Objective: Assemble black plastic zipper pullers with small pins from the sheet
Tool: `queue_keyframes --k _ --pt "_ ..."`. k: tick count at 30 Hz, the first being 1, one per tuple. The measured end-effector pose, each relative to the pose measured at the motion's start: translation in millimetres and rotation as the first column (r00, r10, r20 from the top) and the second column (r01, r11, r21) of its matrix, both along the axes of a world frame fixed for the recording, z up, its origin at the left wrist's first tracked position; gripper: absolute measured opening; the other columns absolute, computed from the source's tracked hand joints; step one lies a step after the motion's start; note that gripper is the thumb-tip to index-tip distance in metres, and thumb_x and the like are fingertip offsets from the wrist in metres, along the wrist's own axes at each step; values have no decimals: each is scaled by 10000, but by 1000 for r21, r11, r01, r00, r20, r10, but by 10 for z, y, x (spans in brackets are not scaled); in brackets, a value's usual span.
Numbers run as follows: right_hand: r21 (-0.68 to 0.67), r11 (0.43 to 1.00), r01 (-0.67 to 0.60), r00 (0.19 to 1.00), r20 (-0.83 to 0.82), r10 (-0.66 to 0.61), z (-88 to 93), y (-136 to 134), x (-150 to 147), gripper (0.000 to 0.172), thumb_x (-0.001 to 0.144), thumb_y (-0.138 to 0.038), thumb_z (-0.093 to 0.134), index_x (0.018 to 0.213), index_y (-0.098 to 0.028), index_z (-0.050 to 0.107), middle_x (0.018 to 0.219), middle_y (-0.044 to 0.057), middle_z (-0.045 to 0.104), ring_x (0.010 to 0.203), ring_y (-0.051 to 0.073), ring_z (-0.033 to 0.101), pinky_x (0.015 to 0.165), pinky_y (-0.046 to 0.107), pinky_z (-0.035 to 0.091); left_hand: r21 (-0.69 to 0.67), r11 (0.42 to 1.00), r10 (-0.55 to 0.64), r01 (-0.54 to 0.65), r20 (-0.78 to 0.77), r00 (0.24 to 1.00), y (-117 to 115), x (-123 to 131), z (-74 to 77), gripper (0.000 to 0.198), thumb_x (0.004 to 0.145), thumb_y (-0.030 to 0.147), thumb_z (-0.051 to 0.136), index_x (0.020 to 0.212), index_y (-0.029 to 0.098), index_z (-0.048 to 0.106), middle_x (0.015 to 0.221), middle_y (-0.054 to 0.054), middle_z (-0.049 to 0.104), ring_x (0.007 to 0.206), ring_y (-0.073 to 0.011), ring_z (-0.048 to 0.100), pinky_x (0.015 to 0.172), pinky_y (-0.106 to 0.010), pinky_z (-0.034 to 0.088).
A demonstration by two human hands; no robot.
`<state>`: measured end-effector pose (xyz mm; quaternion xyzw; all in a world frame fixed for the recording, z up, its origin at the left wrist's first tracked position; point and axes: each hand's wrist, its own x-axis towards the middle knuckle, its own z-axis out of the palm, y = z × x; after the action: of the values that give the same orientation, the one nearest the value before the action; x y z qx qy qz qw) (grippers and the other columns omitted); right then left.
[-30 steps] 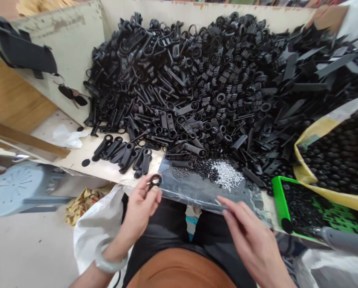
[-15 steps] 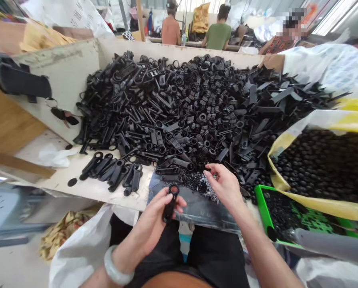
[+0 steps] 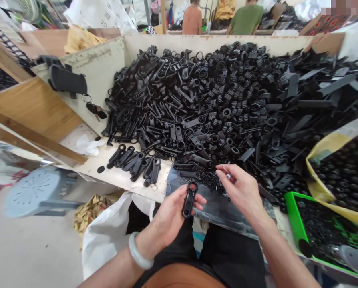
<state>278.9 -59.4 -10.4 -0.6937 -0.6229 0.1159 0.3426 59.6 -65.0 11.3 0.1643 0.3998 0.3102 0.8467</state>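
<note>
My left hand point(image 3: 174, 214) is closed around a black plastic arm-shaped part point(image 3: 190, 203), a long body with a ring at its upper end. Its recessed face is turned up towards me. To the right, my right hand point(image 3: 242, 190) hovers over a pile of tiny black and silvery pieces point(image 3: 211, 181). Thumb and forefinger are pinched together; anything between them is too small to name. Two similar black arms point(image 3: 190, 175) lie just beyond the left hand. More of these arms point(image 3: 138, 165) are laid in a slanting row on the pale board at left.
A big heap of black plastic parts point(image 3: 179, 108) fills the walled bench. At right stand a yellow-edged bag point(image 3: 321, 154) of round black pieces and a green tray point(image 3: 293, 214). Keys point(image 3: 95, 110) hang on the left wall point(image 3: 107, 60). Beyond the bench are other people.
The view has swung left and down, so everything appears further right. My left hand has tilted the black arm, showing more of its recessed face. My right hand's fingertips have come closer together.
</note>
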Motion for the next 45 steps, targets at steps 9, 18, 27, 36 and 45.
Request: queue_keyframes --k 9,18,27,36,45 --pt "-24 991 -133 991 6 133 -81 -229 -80 290 1025 -419 511 976 -250 741 943 35 751 740 181 683 673 302 485 319 947 133 -32 -299 945 -1 -411 6 367 867 472 740 979 185 541 685 32 654 522 -66 426 584 -220 305" --pt "102 974 203 979 -1 -204 141 -214 434 328 947 -468 578 963 -210 779 836 48 747 613 173 599 597 303 472 316 948 90 31 -361 928 19 -478 -10 366 869 495 738 1012 199 577 764 13 668 650 -114 493 673 -245 381" --pt "195 924 330 938 45 -345 221 33 620 290 951 -355 554 1058 -197 773 908 61 733 651 174 604 613 301 481 326 935 -5 138 -377 926 -17 -128 19 427 846 562 732 1032 215 567 770 6 672 722 -155 527 750 -295 402" --pt "75 960 269 886 371 -277 129 355 701 372 945 -225 495 1197 -235 767 1085 102 627 735 189 614 563 296 438 264 955 -36 134 -345 938 -26 -52 -18 416 833 522 762 1054 223 575 806 0 679 706 -149 537 736 -287 405" --pt "195 963 184 942 244 -229 83 370 503 307 1012 -299 528 1177 -273 785 967 38 694 805 159 669 743 259 516 238 962 -39 134 -365 930 -5 -45 -87 403 847 485 767 1087 223 579 805 2 684 687 -142 542 684 -264 408"
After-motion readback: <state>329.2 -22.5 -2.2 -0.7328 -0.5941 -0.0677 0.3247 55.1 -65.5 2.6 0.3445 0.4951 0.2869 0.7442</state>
